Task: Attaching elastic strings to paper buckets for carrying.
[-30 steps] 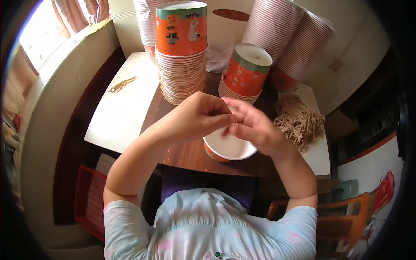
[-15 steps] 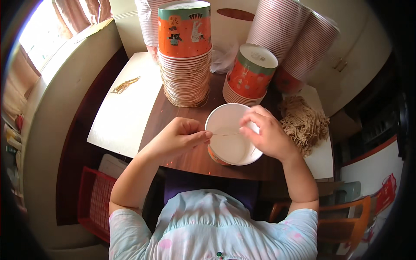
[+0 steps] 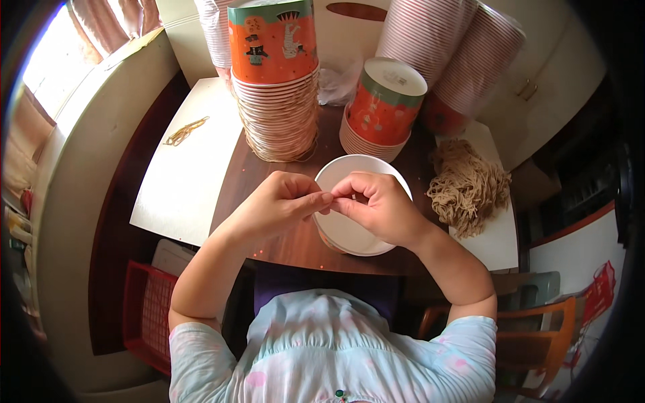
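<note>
A white paper lid [image 3: 356, 232], round and shallow-rimmed, lies on the dark wooden table [image 3: 282, 235] just in front of a short stack of orange paper bowls [image 3: 379, 111] turned bottom up. The lid's pale inside faces up, and an orange rim shows beneath its near edge, so it appears to sit on another bowl. Both hands meet above the lid's middle. The left hand [image 3: 279, 205] is curled, thumb and forefinger pressed together at the tips; the right hand [image 3: 376, 205] mirrors it, fingers bent and pinched, its fingertips touching those of the left. Whatever they pinch between them is too small to make out. The heel of the right hand covers the lid's right part, while the left hand hovers over its left edge.

Behind the lid and to its left rises a tall stack of orange printed bowls [image 3: 275, 80], also bottom up. Behind and to the right lean long columns of nested striped lids [image 3: 443, 47]. To the right of the lid, a tangled heap of tan rubber bands [image 3: 467, 188] rests on a white sheet [image 3: 494, 238]. To the left of the lid, well apart, a few loose yellow rubber bands [image 3: 186, 131] lie on a white board [image 3: 185, 178]. Below the table, left of the person's light patterned shirt [image 3: 329, 356], sits a red plastic crate [image 3: 151, 312].
</note>
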### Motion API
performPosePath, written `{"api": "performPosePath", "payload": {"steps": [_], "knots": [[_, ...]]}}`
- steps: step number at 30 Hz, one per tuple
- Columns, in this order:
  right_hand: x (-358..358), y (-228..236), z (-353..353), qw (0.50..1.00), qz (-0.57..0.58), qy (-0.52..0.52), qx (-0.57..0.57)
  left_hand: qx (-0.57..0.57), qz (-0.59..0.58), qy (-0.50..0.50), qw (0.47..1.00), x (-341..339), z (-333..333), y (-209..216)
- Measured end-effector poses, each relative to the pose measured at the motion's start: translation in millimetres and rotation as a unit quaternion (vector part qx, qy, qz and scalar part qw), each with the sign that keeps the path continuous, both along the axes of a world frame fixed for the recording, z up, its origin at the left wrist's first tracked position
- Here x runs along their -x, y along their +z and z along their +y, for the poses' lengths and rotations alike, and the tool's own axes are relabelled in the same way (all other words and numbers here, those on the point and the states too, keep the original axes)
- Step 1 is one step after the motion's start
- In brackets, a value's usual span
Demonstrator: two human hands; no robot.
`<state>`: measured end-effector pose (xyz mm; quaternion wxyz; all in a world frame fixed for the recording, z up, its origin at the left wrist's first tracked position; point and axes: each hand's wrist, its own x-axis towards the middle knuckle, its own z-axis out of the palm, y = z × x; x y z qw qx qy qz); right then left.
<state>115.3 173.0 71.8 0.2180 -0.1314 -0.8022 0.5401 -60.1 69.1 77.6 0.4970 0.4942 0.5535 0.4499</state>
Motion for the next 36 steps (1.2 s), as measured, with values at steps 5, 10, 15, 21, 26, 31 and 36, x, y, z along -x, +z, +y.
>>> {"api": "performPosePath", "payload": {"steps": [5, 10, 15, 21, 26, 31, 36], "knots": [[5, -11, 18, 0.996, -0.069, -0.057, -0.028, -0.060, 0.082, 0.096, 0.990, 17, -4, -23], [14, -29, 29, 0.989, -0.130, -0.067, -0.014, -0.053, 0.134, 0.131, 0.981, 18, -2, -56], [23, -27, 24, 0.983, -0.165, -0.080, -0.018, -0.053, 0.107, 0.132, 0.984, 13, 6, -64], [28, -27, 25, 0.982, -0.169, -0.086, -0.014, -0.053, 0.114, 0.129, 0.984, 16, 8, -68], [33, -29, 27, 0.983, -0.157, -0.089, -0.039, -0.045, 0.098, 0.134, 0.985, 13, 8, -67], [34, -29, 25, 0.980, -0.166, -0.104, -0.039, -0.062, 0.079, 0.126, 0.987, 12, 7, -69], [36, -30, 22, 0.977, -0.173, -0.114, -0.053, -0.061, 0.051, 0.118, 0.990, 11, 7, -65]]}}
